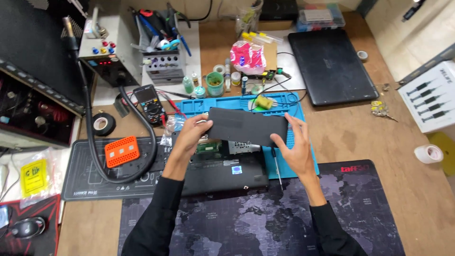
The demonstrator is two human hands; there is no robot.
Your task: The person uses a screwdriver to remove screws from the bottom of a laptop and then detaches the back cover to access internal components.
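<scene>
Both my hands hold a flat black rectangular cover panel [246, 126] lifted above an opened laptop [222, 166]. My left hand [191, 135] grips the panel's left edge and my right hand [296, 147] holds its right end from below. The laptop lies upside down, partly on a blue work mat [294, 106], and its inner boards show under the panel. A thin screwdriver [277, 166] lies on the mat just right of the laptop, under my right hand.
A closed black laptop [332, 64] lies at the back right. A multimeter [149, 103], black tape roll [103, 124], orange screw tray [122, 151] and thick black hose [95, 156] are at the left. Small jars [214, 84] and a tool rack [163, 59] stand behind the mat. A white tape roll [428, 153] is at the right.
</scene>
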